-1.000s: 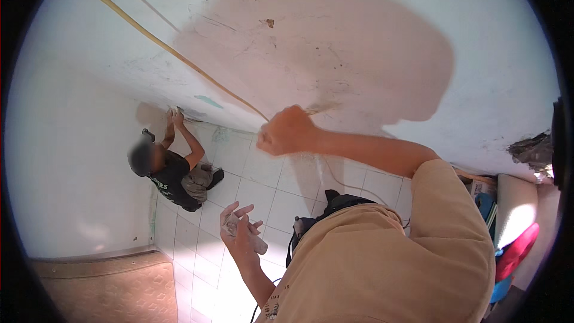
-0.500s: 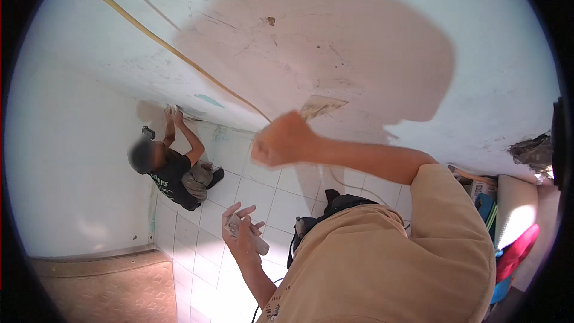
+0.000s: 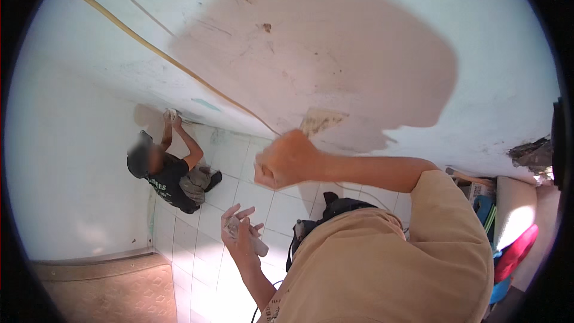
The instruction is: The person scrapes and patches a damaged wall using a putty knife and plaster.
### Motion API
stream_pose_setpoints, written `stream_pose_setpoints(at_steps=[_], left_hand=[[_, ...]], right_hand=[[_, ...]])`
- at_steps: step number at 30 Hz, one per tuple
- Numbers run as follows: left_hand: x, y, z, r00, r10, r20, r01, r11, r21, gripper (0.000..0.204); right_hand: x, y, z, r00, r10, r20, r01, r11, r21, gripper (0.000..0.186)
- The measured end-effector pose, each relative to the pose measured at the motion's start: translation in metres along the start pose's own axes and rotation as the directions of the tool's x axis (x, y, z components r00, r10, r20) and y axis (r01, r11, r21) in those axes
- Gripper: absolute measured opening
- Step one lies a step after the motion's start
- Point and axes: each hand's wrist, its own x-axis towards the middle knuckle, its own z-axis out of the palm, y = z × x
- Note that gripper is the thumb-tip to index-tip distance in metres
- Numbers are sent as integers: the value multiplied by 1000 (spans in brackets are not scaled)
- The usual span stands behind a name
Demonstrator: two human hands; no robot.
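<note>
My right hand (image 3: 288,158) is a fist in front of the wall, wrapped round what looks like a putty knife; its handle is hidden in the fingers. The pale, brown-stained trapezoid blade (image 3: 323,121) sticks out past the knuckles, close to the wall; whether it touches is unclear. Lower down, my left hand (image 3: 239,233) has its fingers curled round a greyish-white, rounded block (image 3: 259,246). Its fingers are smeared with white, and a grey patch of paste shows between them. I cannot tell the block's kind.
The wall (image 3: 382,54) has cracks and small holes. A yellow hose (image 3: 161,51) runs down it. At left, another person (image 3: 173,173) crouches in the corner, hands on the wall. A brown mat (image 3: 113,287) lies lower left; bags and a pink cloth (image 3: 517,251) crowd the right.
My right hand and the blade have moved down a little, toward me. My left hand keeps its hold on the block. The view has shifted slightly.
</note>
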Motion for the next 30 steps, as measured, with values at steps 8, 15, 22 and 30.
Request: stream_pose_setpoints(at_steps=[8,15,22,30], left_hand=[[-1,-2,3,997,-30,-70,28,999,-32,30],[3,-8,-1,998,-29,-54,28,999,-26,30],[1,0,-1,999,-34,-37,34,999,4,34],[6,-7,8,999,2,36,0,999,-53,29]], right_hand=[[10,-30,1,998,-58,10,57,996,61,27],[-10,-5,23,989,22,144,-24,1000,12,35],[-20,8,25,955,111,275,-105,994,-38,33],[-56,-8,-1,827,323,461,-422,898,127,40]])
